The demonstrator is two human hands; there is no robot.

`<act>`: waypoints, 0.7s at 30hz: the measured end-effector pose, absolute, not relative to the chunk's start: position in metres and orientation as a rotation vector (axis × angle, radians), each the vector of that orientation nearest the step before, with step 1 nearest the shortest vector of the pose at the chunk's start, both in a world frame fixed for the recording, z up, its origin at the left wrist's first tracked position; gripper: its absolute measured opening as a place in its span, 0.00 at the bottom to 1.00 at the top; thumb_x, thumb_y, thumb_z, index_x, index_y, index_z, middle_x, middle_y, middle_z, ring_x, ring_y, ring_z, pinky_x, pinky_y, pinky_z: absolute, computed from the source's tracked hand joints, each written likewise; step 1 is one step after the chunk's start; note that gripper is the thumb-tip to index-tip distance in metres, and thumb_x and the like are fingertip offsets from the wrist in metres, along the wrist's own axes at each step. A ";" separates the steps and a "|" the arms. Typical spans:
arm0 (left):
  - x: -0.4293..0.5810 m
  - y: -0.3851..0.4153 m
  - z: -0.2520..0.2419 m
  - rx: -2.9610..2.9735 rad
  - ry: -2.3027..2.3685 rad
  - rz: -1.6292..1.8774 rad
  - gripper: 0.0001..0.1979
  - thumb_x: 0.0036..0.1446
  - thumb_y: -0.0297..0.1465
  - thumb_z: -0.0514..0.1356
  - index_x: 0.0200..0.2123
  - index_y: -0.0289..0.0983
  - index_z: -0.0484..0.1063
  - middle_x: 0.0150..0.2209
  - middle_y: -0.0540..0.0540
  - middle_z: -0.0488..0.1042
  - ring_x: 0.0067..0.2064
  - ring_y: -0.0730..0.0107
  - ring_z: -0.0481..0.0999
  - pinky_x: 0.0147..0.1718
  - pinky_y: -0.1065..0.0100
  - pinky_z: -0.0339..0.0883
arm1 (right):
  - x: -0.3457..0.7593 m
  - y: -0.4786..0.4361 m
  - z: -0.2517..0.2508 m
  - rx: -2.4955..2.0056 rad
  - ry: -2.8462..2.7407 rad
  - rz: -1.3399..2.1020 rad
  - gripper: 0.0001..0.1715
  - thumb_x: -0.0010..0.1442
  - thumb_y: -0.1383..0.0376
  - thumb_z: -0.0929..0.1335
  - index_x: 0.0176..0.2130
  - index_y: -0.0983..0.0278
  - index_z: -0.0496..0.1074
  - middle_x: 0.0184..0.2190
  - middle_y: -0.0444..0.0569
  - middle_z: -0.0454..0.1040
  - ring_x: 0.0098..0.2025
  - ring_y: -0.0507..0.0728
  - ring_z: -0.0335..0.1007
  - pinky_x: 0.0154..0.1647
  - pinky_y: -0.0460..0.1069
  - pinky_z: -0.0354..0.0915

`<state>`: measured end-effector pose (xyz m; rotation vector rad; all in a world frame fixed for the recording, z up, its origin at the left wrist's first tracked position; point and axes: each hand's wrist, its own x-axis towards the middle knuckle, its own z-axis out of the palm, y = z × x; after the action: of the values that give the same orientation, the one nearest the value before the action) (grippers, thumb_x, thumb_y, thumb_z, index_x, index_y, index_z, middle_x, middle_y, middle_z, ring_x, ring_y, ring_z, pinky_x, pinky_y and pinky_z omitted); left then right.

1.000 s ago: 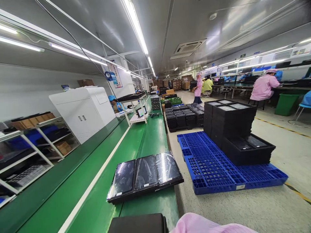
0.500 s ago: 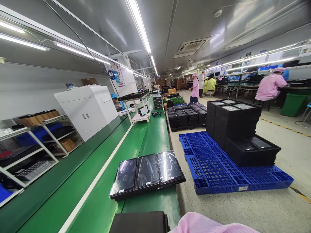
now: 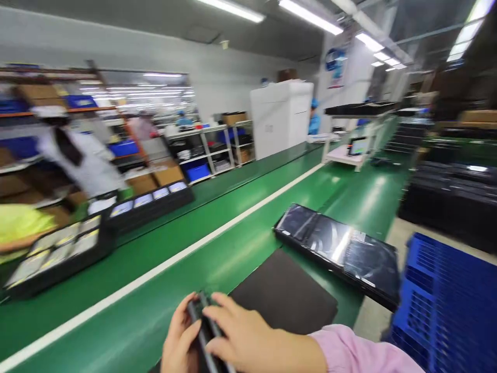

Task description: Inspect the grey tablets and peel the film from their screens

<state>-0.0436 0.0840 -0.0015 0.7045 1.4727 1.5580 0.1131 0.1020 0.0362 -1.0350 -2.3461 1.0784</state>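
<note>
Near the bottom of the view, my left hand (image 3: 179, 335) is closed round a thin dark slab (image 3: 200, 334) with a grey edge, tilted nearly edge-on. My right hand (image 3: 246, 331), in a pink sleeve, has its fingers bent over a second thin dark slab (image 3: 215, 331) close beside the first. They resemble tablets, but blur and the fingers hide their faces. A flat black board (image 3: 289, 295) lies just beyond my right hand on the green bench (image 3: 217, 259). Past it sits a black tray (image 3: 330, 265) with three glossy screens.
Across the bench, a black tray (image 3: 106, 243) holds several pale panels, beside a person's yellow sleeve (image 3: 25, 225). Another person in white (image 3: 83, 155) is behind it. A blue pallet (image 3: 458, 305) lies on the floor at right. A white stand (image 3: 341, 155) is farther along the bench.
The view has swung left and downward. Both my hands have come into sight with the dark slabs; before, only a pink sleeve showed at the bottom.
</note>
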 end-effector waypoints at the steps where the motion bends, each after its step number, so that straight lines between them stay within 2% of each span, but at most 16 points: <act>1: -0.040 0.081 0.001 0.668 1.453 1.584 0.26 0.30 0.38 0.67 0.38 0.40 0.72 0.43 0.46 0.75 0.51 0.48 0.69 0.49 0.57 0.64 | 0.114 0.101 0.037 -1.027 -2.355 1.080 0.31 0.60 0.59 0.64 0.61 0.62 0.58 0.64 0.56 0.53 0.60 0.68 0.58 0.55 0.63 0.63; 4: -0.031 0.077 0.009 0.677 1.372 1.611 0.24 0.33 0.33 0.64 0.39 0.38 0.72 0.43 0.45 0.75 0.49 0.53 0.70 0.50 0.58 0.62 | 0.115 0.096 0.034 -1.019 -2.374 1.074 0.30 0.60 0.67 0.63 0.61 0.66 0.58 0.65 0.58 0.50 0.64 0.64 0.52 0.60 0.59 0.58; 6: -0.028 0.074 0.011 0.699 1.336 1.606 0.23 0.35 0.31 0.63 0.41 0.38 0.71 0.42 0.45 0.75 0.47 0.56 0.71 0.50 0.59 0.62 | 0.115 0.092 0.028 -1.015 -2.379 1.076 0.30 0.60 0.69 0.62 0.61 0.66 0.57 0.65 0.58 0.50 0.64 0.62 0.50 0.60 0.59 0.57; 10: -0.028 0.065 0.010 0.729 1.291 1.579 0.23 0.39 0.31 0.63 0.44 0.39 0.70 0.44 0.45 0.74 0.48 0.57 0.71 0.52 0.59 0.61 | 0.116 0.088 0.018 -1.018 -2.366 1.075 0.29 0.60 0.68 0.61 0.61 0.65 0.57 0.65 0.57 0.50 0.64 0.63 0.51 0.58 0.60 0.60; 15: -0.029 0.063 0.005 0.744 1.207 1.576 0.27 0.37 0.30 0.64 0.46 0.40 0.68 0.48 0.45 0.73 0.53 0.55 0.69 0.53 0.59 0.60 | 0.117 0.089 0.016 -1.024 -2.387 1.101 0.31 0.61 0.65 0.61 0.62 0.65 0.56 0.65 0.57 0.49 0.64 0.63 0.51 0.58 0.60 0.61; 21: -0.027 0.064 0.006 0.741 1.220 1.563 0.25 0.38 0.26 0.59 0.44 0.40 0.69 0.44 0.47 0.73 0.49 0.59 0.70 0.50 0.60 0.62 | 0.118 0.089 0.018 -1.047 -2.389 1.120 0.30 0.62 0.64 0.61 0.62 0.65 0.56 0.66 0.56 0.48 0.64 0.62 0.50 0.60 0.60 0.59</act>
<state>-0.0274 0.0640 0.0064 0.7414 1.2200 1.5629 0.1185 0.0894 0.0177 -1.0474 -2.3891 1.1203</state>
